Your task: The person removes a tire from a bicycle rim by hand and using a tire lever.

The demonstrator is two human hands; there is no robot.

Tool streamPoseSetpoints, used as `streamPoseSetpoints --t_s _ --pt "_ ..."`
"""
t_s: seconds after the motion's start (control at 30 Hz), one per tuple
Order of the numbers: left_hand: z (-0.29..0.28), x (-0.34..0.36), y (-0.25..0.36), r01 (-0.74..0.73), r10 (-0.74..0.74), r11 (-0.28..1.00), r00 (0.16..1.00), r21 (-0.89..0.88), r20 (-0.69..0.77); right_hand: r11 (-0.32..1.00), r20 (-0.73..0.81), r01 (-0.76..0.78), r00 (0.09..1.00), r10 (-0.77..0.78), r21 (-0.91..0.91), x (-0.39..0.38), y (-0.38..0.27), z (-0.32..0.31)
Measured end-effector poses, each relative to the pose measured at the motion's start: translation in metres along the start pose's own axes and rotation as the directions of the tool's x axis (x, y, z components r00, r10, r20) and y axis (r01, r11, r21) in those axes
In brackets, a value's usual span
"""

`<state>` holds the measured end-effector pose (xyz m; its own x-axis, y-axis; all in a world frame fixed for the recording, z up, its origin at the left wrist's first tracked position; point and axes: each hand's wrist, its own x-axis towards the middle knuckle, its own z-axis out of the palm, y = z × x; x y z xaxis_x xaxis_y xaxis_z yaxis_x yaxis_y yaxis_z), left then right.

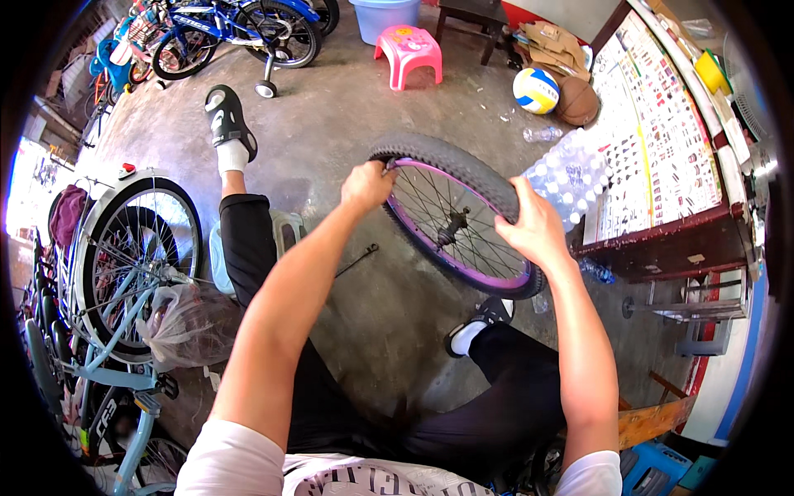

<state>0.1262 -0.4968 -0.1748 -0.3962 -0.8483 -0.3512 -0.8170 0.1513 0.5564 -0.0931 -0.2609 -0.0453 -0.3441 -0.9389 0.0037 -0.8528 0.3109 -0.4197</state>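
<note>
A small bicycle wheel (453, 217) with a purple rim, black tyre and thin spokes stands upright on the concrete floor in front of me. My left hand (367, 183) grips the tyre at its top left edge. On the right side of the tyre, my right hand (533, 230) is closed over the tread. My legs in black trousers stretch out on either side, one foot in a black sandal (228, 121) and the other shoe (488, 318) just below the wheel.
A light blue bicycle (124, 273) with a plastic bag (186, 326) stands at my left. Blue bikes (236, 29), a pink stool (408, 51), a blue tub (385, 16), two balls (554, 95) and a pack of water bottles (566, 178) lie beyond. A dark cabinet (670, 244) is at right.
</note>
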Motion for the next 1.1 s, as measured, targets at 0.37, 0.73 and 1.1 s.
streamPoseSetpoints --t_s 0.37,0.73,1.1 --pt "-0.017 -0.136 0.105 -0.254 0.254 0.967 0.967 0.01 -0.014 0.992 -0.042 0.058 0.998 -0.054 0.111 -0.01 -0.025 0.007" --pt "0.037 -0.119 0.084 -0.211 0.206 0.975 0.976 -0.066 -0.074 0.99 -0.119 -0.076 0.989 0.09 0.119 0.021 -0.012 0.093" --pt "-0.082 -0.03 0.055 -0.209 0.236 0.963 0.958 0.17 -0.163 0.997 -0.044 0.012 0.999 -0.009 0.07 0.026 -0.026 0.051"
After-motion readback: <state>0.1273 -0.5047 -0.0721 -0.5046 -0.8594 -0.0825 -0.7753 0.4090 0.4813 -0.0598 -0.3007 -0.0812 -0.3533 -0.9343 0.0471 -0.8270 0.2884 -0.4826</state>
